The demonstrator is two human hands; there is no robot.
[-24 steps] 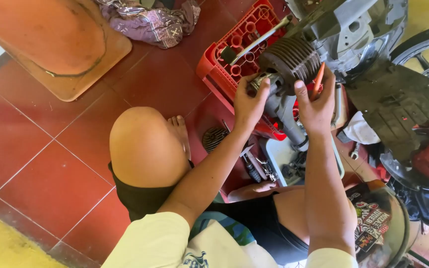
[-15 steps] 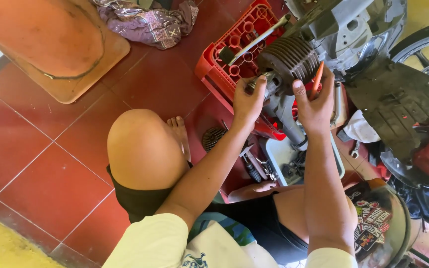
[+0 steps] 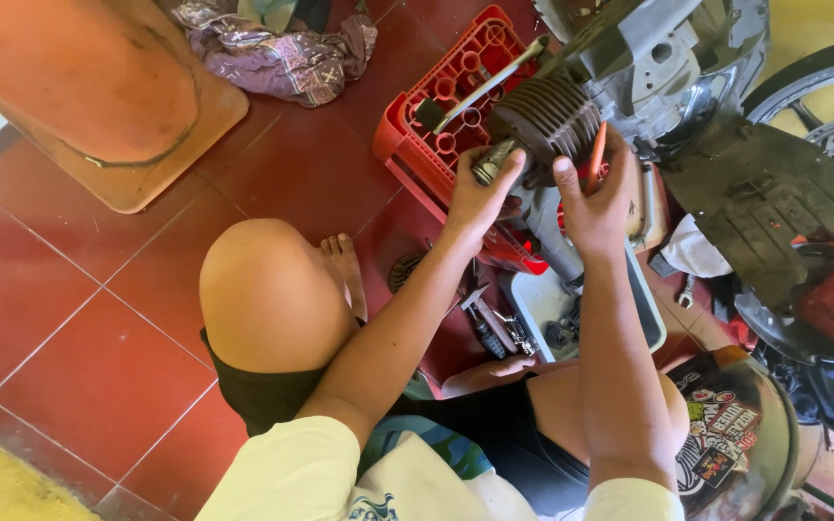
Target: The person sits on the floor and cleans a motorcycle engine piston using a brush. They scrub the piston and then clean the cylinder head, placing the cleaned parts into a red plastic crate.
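A dark finned engine cylinder sticks out from a stripped motorbike engine. My left hand grips a small metal part at the cylinder's near left end. My right hand is closed around an orange-handled tool held upright against the cylinder's right side. Both forearms reach up from the bottom of the view.
A red plastic crate with a long metal wrench lies behind the hands. A grey tray of small tools sits below. My bent knee, a crumpled cloth, a wheel, black and red panels and a helmet surround me.
Both hands stay on the cylinder; the left hand has shifted slightly on the small metal part. Nothing has been let go.
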